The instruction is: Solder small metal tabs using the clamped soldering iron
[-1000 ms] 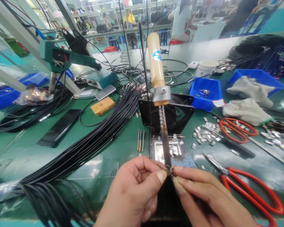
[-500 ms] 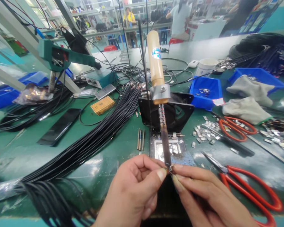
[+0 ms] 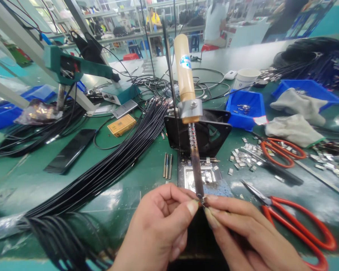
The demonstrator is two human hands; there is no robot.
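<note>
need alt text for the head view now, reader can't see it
Bare left hand and right hand pinch tiny, indistinct parts at the tip of a clamped soldering iron. Black cables lie on the green table to the left; red-handled scissors to the right.

Small parts (image 3: pixel 202 202), mostly hidden by fingers, are pinched in left hand (image 3: pixel 162 222) and right hand (image 3: pixel 244 222) at tip of clamped soldering iron (image 3: pixel 196 165). Black cables (image 3: pixel 113 162) are bundled to the left; red-handled scissors (image 3: pixel 274 200) are laid near right hand.
</note>
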